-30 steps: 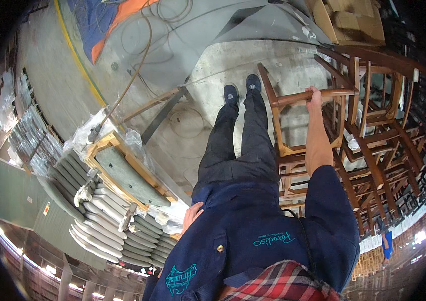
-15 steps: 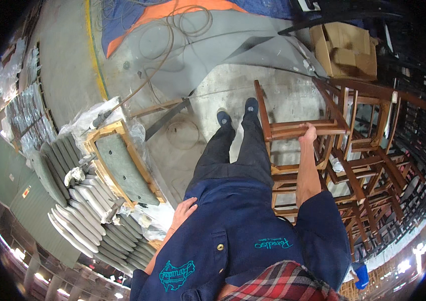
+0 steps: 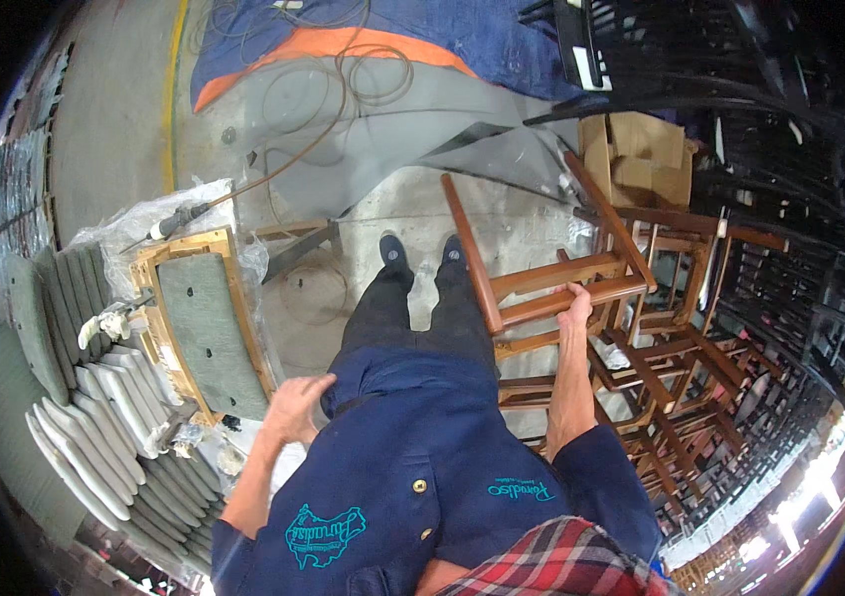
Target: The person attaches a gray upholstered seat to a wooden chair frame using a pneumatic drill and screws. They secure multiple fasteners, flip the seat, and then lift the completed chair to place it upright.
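Observation:
My right hand [image 3: 575, 306] is closed around the rail of a brown wooden chair frame [image 3: 534, 310], held tilted above the floor to my right. Two long legs of the frame point away from me. Beside my left hip my left hand [image 3: 295, 407] hangs loose and holds nothing, with its fingers extended toward my clothing. Left of it, a grey padded panel [image 3: 206, 328] with dark spots lies on a wooden frame [image 3: 243, 298] on a plastic-covered work surface. A tool [image 3: 180, 221] on a brown hose rests at that surface's far end.
More brown wooden chair frames [image 3: 695, 343] are piled at the right, near an open cardboard box [image 3: 641, 164]. Rows of grey padded panels [image 3: 75, 452] stand at the left. A hose [image 3: 343, 74] loops over grey sheeting and a blue and orange tarp [image 3: 422, 35] ahead.
My right hand has lifted and tilted the chair frame, so more of its rails show. My left hand has come away from my hip, outward to the left. The view has shifted.

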`<state>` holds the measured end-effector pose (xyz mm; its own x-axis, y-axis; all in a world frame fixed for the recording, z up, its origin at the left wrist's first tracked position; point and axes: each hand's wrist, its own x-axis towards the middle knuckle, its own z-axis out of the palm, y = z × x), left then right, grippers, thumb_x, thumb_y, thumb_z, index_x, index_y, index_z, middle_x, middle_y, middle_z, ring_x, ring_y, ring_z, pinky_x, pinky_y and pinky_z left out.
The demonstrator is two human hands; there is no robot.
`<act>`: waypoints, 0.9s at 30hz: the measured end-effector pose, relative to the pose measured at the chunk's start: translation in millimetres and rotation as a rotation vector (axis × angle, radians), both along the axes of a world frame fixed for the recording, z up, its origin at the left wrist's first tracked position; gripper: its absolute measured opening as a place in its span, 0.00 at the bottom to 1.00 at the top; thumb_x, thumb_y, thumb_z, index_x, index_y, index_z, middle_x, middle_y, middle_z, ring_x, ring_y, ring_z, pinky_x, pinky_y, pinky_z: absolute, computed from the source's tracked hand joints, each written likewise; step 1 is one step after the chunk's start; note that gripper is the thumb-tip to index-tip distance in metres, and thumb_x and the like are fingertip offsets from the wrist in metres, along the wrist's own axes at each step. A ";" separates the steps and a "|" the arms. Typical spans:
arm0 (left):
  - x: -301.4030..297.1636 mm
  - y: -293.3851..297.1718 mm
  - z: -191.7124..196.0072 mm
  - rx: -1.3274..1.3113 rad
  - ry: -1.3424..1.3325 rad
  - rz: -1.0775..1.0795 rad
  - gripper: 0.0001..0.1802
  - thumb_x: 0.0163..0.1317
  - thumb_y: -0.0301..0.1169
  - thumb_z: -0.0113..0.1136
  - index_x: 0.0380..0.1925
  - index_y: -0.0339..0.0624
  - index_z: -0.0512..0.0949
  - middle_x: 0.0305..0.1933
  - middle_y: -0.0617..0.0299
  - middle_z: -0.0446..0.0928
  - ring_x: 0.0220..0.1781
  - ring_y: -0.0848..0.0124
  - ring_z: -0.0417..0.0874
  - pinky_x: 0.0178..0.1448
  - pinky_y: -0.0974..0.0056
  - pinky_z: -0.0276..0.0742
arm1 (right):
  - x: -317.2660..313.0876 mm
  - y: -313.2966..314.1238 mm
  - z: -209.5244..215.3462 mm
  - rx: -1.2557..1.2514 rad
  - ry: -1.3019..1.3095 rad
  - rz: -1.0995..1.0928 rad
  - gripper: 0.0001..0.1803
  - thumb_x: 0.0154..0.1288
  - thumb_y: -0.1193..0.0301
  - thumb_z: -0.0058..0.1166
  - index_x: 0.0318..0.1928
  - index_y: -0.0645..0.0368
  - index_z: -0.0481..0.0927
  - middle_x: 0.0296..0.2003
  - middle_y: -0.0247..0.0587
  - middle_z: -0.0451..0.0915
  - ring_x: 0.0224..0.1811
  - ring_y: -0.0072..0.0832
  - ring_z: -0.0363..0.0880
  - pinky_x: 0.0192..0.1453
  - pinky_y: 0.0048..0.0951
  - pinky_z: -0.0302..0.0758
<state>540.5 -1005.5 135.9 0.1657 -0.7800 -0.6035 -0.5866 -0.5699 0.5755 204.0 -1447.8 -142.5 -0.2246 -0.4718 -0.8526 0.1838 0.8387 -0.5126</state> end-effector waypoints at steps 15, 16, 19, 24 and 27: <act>69.3 -107.8 -189.1 -0.172 0.749 1.598 0.71 0.49 0.70 0.69 0.76 0.33 0.43 0.75 0.38 0.56 0.72 0.52 0.65 0.72 0.47 0.63 | 96.8 -17.9 229.8 -0.061 -0.273 0.503 0.11 0.60 0.73 0.56 0.42 0.63 0.76 0.29 0.42 0.76 0.31 0.37 0.75 0.40 0.42 0.75; 65.9 -112.5 -216.1 -0.231 0.856 1.703 0.77 0.46 0.73 0.69 0.77 0.32 0.38 0.75 0.40 0.57 0.69 0.51 0.68 0.70 0.48 0.66 | 104.3 -19.0 248.3 -0.078 -0.295 0.562 0.11 0.59 0.72 0.56 0.42 0.63 0.76 0.29 0.41 0.76 0.31 0.37 0.75 0.40 0.41 0.76; 75.6 -137.5 -197.6 -0.472 1.275 1.999 0.64 0.49 0.74 0.66 0.71 0.34 0.57 0.63 0.44 0.70 0.62 0.55 0.75 0.67 0.52 0.70 | 127.5 -16.7 295.8 -0.114 -0.355 0.633 0.14 0.60 0.70 0.56 0.44 0.65 0.77 0.31 0.43 0.77 0.32 0.37 0.76 0.39 0.41 0.77; 80.9 -143.2 -187.6 -0.796 1.766 1.866 0.45 0.50 0.75 0.62 0.42 0.40 0.79 0.32 0.65 0.80 0.33 0.71 0.82 0.47 0.62 0.81 | 144.4 -17.4 355.7 -0.201 -0.370 0.751 0.18 0.65 0.68 0.56 0.50 0.67 0.77 0.34 0.43 0.78 0.34 0.36 0.77 0.40 0.40 0.79; 93.8 -157.0 -137.2 -0.984 1.875 1.836 0.45 0.49 0.76 0.62 0.39 0.42 0.79 0.26 0.70 0.78 0.27 0.76 0.81 0.43 0.66 0.81 | 147.9 -26.3 382.0 -0.296 -0.384 0.808 0.20 0.67 0.67 0.56 0.53 0.69 0.76 0.35 0.44 0.79 0.33 0.35 0.79 0.39 0.38 0.81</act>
